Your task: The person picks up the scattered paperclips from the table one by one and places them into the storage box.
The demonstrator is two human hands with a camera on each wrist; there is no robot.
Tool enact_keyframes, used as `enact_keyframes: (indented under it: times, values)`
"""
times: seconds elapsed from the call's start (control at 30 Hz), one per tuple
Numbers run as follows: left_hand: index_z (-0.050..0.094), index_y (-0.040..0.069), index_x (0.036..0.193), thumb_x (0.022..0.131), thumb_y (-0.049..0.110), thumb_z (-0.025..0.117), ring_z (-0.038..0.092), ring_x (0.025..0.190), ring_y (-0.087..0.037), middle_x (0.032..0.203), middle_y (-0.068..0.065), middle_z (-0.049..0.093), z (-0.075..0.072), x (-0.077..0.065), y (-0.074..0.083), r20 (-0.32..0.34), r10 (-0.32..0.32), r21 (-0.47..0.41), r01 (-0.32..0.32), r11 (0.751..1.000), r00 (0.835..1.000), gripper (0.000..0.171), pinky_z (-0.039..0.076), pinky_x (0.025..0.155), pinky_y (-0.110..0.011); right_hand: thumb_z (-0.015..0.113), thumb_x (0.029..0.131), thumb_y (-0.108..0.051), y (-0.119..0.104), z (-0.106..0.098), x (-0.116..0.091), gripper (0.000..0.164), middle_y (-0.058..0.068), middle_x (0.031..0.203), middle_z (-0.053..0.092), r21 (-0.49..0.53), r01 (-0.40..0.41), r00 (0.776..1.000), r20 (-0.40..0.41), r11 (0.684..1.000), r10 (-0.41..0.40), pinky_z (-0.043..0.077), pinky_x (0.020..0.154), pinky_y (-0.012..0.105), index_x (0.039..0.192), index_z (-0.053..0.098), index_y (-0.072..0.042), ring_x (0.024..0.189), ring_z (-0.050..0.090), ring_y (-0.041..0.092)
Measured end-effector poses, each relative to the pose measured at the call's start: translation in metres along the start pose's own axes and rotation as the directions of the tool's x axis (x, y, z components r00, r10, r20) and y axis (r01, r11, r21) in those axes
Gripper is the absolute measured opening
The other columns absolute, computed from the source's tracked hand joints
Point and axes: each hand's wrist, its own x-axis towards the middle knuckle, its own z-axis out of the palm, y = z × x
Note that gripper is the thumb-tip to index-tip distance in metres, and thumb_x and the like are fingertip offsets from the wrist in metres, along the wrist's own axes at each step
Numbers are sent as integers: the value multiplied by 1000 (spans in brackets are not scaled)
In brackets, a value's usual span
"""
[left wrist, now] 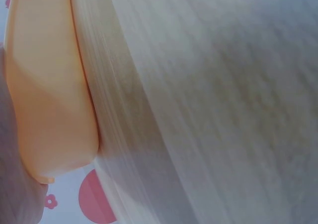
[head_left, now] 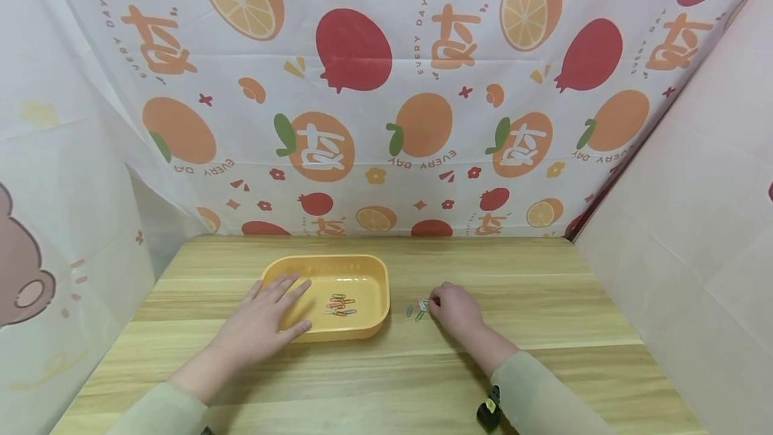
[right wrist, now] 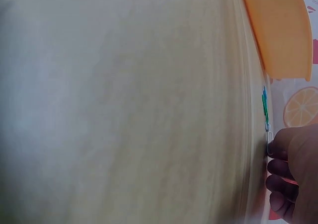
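In the head view, a shallow yellow tray (head_left: 384,287) holds several coloured paper clips (head_left: 341,304) on its floor. My left hand (head_left: 266,317) lies spread over the tray's left side, its fingers fairly straight and reaching over the rim. To the right of the tray, a small group of paper clips (head_left: 420,314) lies on the table. My right hand (head_left: 459,311) is at this group with curled fingers. In the right wrist view, its thumb and forefinger pinch a pale paper clip (right wrist: 269,140); green and blue clips (right wrist: 265,105) lie just beyond.
A wood-grain table (head_left: 386,388) carries everything. Behind it hangs a white cloth with a fruit print (head_left: 374,119). White cloth walls (head_left: 694,220) close in the left and right sides. A small black item with a yellow decoration (head_left: 489,411) is at my right cuff.
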Motion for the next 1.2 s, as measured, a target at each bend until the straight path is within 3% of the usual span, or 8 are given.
enact_keyframes:
  times: [0.4, 0.6, 0.9, 1.2]
  values:
    - [38, 19, 154, 93, 59, 59, 26, 146, -38, 158, -13, 34, 1, -1, 0, 20, -11, -7, 11, 1000, 1000, 76, 6, 120, -59, 71, 93, -24, 4, 1, -1, 10, -10, 80, 61, 23, 7, 1000, 19, 1000, -8, 53, 67, 27, 86, 77, -19, 73, 59, 7]
    - [39, 19, 154, 92, 58, 60, 28, 145, -39, 157, -13, 35, 1, -1, 0, 12, -10, -2, 10, 1000, 1000, 76, 12, 118, -62, 74, 91, -26, 5, 0, -1, 9, -10, 80, 60, 50, -20, 999, 38, 999, 18, 52, 67, 27, 86, 77, -19, 73, 58, 6]
    - [40, 20, 153, 92, 57, 62, 30, 144, -39, 157, -13, 36, 2, -2, 1, -16, -5, -3, 5, 1000, 1000, 75, 12, 118, -61, 75, 90, -23, 9, -1, 3, 7, -9, 82, 60, 144, -81, 995, 73, 986, 71, 51, 69, 29, 85, 75, -19, 75, 55, 7]
    - [39, 22, 154, 92, 60, 59, 28, 145, -38, 158, -13, 35, 1, -2, 1, 9, -11, 4, 11, 1000, 1000, 75, 14, 117, -63, 76, 89, -24, 14, 0, 3, 8, -9, 84, 61, 217, -90, 996, 47, 972, 82, 52, 72, 31, 82, 75, -20, 78, 58, 9]
